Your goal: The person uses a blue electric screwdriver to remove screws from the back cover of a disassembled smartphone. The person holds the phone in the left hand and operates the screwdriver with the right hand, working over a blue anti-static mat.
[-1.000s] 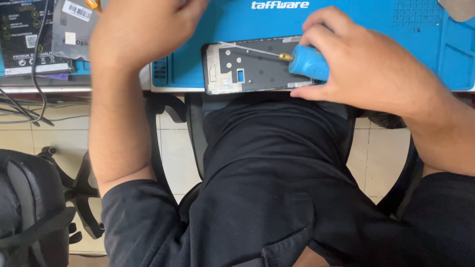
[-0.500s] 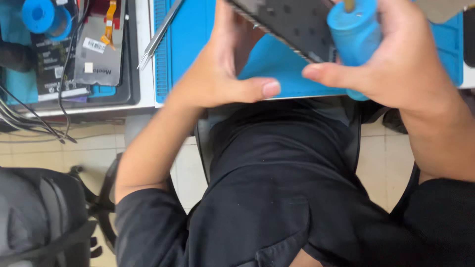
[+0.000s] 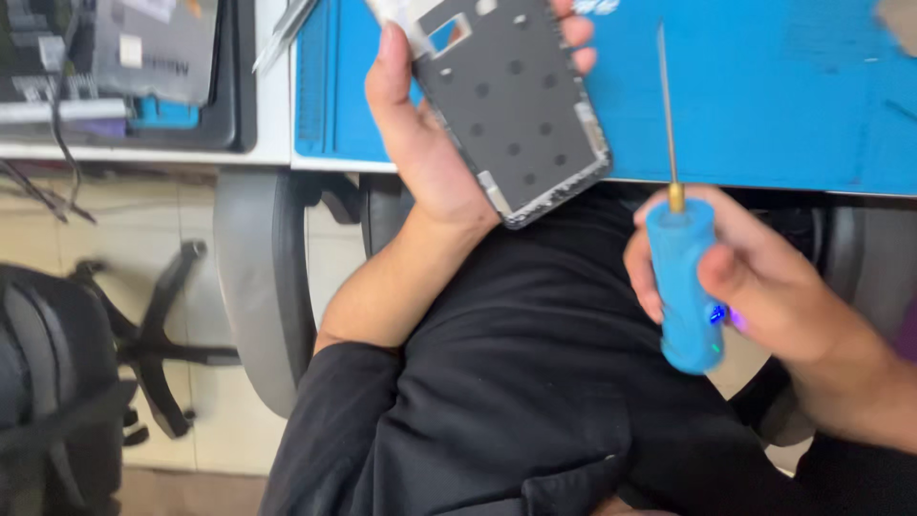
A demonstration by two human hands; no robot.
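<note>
You hold the phone frame (image 3: 511, 105) up off the surface in your left hand (image 3: 430, 143), thumb along its near-left edge and fingertips (image 3: 573, 29) curled over the far edge; its dark grey inner face with small round holes is turned toward you, tilted, with the camera cut-out at the top. A second ago that frame lay flat on the blue mat (image 3: 793, 96) with the driver tip on it; now it is lifted clear and turned over, which suggests the work on the first face has paused and you are checking the other side. Your right hand (image 3: 755, 277) is closed around the blue screwdriver (image 3: 683, 277), thumb on the handle where a small blue light glows; the thin shaft (image 3: 666, 105) points away from you, over the mat, apart from the frame and touching nothing. Both hands hang over your lap, at the surface's near edge. Farther left, a dark tray (image 3: 234, 115) sits on the surface; in it lies a grey flat part (image 3: 158, 48) over a blue piece (image 3: 162, 113); what else it holds I cannot tell. Metal tweezers (image 3: 282, 33) lie between the tray and the mat; an office chair base (image 3: 153, 334) stands on the floor below.
</note>
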